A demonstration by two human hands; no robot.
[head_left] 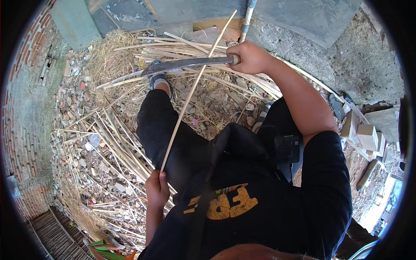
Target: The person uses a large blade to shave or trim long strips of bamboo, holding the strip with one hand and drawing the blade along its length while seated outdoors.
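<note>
Left hand (157, 190) closed, thumb on top, gripping near end of long thin pale wood-like strip (184, 102). Strip slants up and away to the right, in front of the torso. Right hand (250, 57) curled tight round handle of long dark metal blade (182, 64), right of strip; blade crosses strip's upper part, tip to its left. Contact there: can't tell. Loose pale strips (125, 145) on rubble left of strip; tangled dry tan straw (112, 54) left of its upper part.
</note>
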